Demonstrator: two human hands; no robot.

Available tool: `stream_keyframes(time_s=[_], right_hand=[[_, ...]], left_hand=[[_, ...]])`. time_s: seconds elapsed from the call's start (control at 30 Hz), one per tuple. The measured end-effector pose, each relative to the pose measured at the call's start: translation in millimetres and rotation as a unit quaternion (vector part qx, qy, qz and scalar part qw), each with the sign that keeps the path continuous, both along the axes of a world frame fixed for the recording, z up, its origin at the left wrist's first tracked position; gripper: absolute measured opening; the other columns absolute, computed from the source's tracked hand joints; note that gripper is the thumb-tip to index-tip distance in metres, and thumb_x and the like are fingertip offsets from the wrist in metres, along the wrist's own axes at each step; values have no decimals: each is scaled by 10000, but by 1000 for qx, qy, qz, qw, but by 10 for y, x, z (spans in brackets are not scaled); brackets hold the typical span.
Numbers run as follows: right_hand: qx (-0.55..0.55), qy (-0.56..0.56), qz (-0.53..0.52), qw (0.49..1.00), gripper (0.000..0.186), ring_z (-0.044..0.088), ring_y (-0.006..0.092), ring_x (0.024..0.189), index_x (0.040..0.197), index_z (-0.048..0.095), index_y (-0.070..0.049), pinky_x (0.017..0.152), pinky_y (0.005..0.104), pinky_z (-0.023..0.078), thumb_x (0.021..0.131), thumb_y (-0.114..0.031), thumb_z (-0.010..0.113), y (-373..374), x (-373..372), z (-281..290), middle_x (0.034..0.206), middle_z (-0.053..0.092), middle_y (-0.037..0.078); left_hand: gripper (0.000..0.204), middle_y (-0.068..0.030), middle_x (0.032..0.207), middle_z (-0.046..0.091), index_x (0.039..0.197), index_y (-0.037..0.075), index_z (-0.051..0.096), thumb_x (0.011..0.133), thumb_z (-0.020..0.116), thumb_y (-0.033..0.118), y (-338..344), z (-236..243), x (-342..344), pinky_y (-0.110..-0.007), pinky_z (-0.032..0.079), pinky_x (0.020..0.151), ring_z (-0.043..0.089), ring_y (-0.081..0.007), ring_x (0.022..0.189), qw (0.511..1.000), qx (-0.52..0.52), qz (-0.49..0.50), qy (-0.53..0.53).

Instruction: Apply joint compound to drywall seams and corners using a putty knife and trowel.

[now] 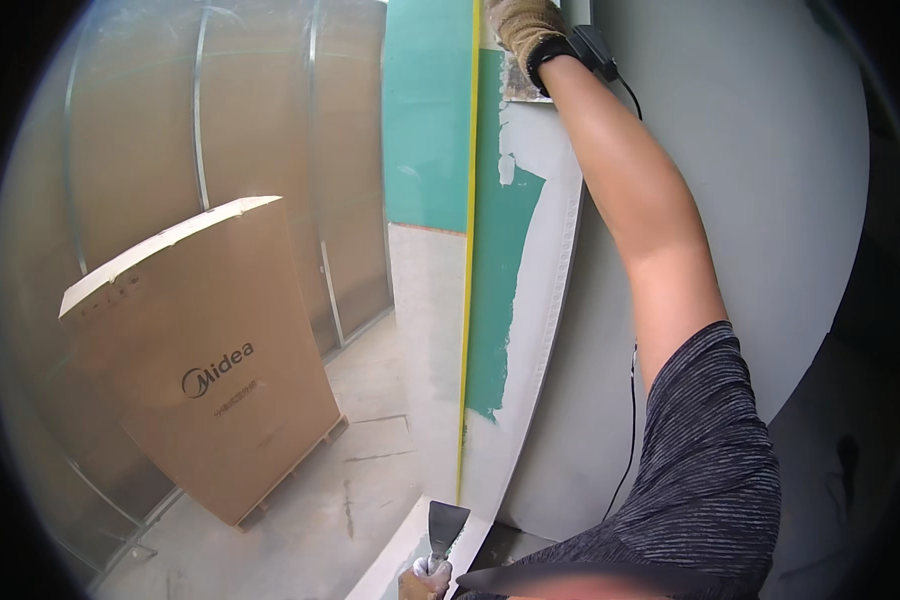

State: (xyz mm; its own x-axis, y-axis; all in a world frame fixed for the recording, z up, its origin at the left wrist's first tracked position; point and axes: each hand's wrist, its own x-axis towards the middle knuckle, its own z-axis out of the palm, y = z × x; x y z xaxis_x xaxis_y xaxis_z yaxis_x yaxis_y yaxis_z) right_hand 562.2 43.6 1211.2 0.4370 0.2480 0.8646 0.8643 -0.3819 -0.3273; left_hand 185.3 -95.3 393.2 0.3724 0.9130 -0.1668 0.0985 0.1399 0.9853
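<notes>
Dark lettering is borne by the carton. The scraper, below the yellow strip, is clasped by the left hand (mostly cropped). Beside a blade, the right hand is cut off; its grip cannot be told.

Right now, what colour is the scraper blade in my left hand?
Dark grey, nearly black; the scraper blade shows best in the head view.
</notes>
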Motion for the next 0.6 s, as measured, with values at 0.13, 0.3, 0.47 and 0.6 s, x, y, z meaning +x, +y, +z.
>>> stream_keyframes(time_s=[0.13,0.3,0.47,0.6], right_hand=[[-45,-475,-182,860,397,759,191,964,1404,569,-45,702,350,605,1045,-169,455,-530,892,-56,1224,719,124],[-34,-219,-217,951,321,718,164,887,1307,614,-111,643,352,554,1038,-243,499,-941,756,-558,1131,698,63],[209,82,417,881,253,623,108,921,1150,673,-186,670,337,478,976,-370,653,-861,221,-1149,981,651,-62],[118,101,377,913,321,703,185,774,1264,581,-55,647,388,566,1013,-257,582,53,271,-1331,877,675,35]], left_hand=[[443,-140,752,688,879,-19,695,955,609,409,-165,1087,15,-451,458,598,620,-233,697,978,104,-57,172],[458,-127,725,685,910,29,717,895,710,486,-33,714,-109,-421,451,486,658,-231,632,977,139,-50,151],[343,-41,732,709,1004,-8,752,840,750,293,28,797,-168,-323,503,646,618,-117,666,981,30,-52,183],[349,-48,784,730,1024,-14,753,839,761,282,-59,1040,-242,-324,512,682,636,-136,706,982,8,-49,182]])
